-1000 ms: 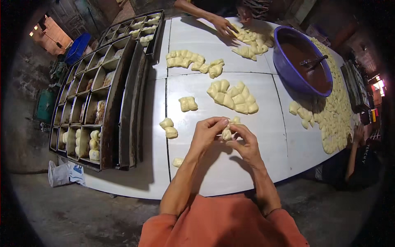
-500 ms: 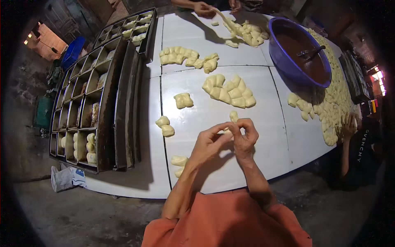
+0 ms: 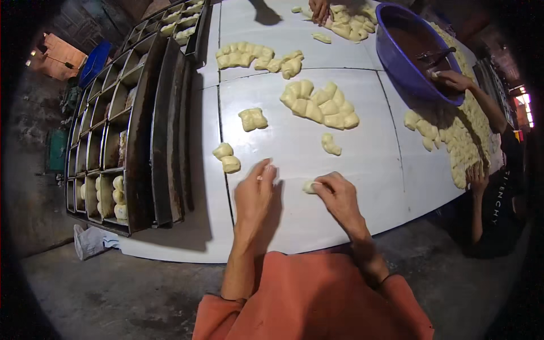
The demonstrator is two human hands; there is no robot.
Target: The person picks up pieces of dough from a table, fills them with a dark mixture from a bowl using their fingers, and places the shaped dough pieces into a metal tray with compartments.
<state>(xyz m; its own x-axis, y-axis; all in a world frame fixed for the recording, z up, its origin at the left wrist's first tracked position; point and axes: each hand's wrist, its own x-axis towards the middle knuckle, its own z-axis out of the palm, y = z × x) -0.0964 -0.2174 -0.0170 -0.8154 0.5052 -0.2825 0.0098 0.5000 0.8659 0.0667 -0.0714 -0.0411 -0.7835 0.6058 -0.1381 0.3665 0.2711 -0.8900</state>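
Observation:
In my right hand (image 3: pixel 340 199), thumb and fingers are closed on a small pale dough piece (image 3: pixel 309 187) just above the white table. My left hand (image 3: pixel 253 195) is to the left of it, fingers stretched forward and loosely apart; its palm side is hidden. Beyond the left hand lie a pair of joined dough balls (image 3: pixel 227 158) and a square dough cluster (image 3: pixel 253 119). A small bent dough piece (image 3: pixel 331 144) rests ahead of my right hand, below a large dough slab (image 3: pixel 320 105) scored into lumps.
Stacked metal baking pans (image 3: pixel 110 141) stand along the left edge, some compartments holding dough balls. At the far right sits a purple basin (image 3: pixel 388 51) of brown filling, with a co-worker's hand (image 3: pixel 453 81) at it. Many dough pieces (image 3: pixel 453 141) cover the right side. Another person's hand (image 3: pixel 320 10) works dough at the far edge.
My hands have parted: the left moved left, the right stays on a dough piece. The dough pair near my left forearm is no longer visible. A co-worker's hand has reached the basin.

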